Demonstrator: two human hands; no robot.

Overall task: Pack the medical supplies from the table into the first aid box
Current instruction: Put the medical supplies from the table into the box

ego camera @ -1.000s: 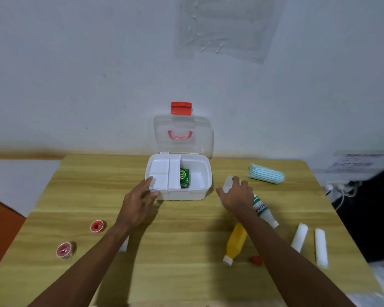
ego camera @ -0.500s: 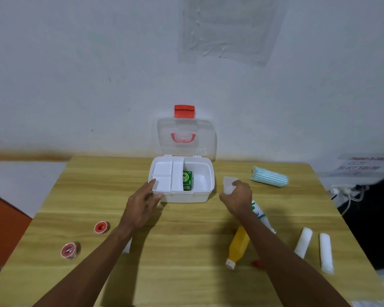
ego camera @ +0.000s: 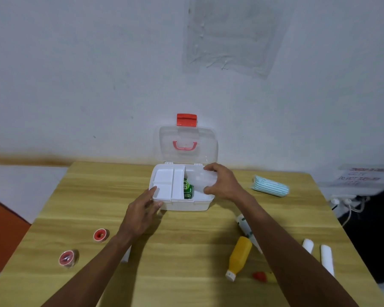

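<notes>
Currently | translucent pack (ego camera: 201, 180) being lowered into first aid box (ego camera: 182, 203) by gripping right hand (ego camera: 225, 185) | box being steadied by loosely open, empty left hand (ego camera: 142, 210) | green carton (ego camera: 187, 188) packed; orange bottle (ego camera: 239, 255), rolls still being left out

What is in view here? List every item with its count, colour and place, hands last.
first aid box: one, white, back centre of table, clear lid open with red latch
white tray: one, inside box, left part
green packet: one, inside box, beside the tray
clear pack: one, translucent, over box's right part
striped roll: one, blue-white, back right
orange bottle: one, white cap, lying front right
white bottle: one, green label, partly behind right arm
white rolls: two, right edge
tape rolls: two, red, front left
red bit: one, near orange bottle, unclear
table: one, wood
left hand: at box's front-left corner
right hand: grip on clear pack
</notes>
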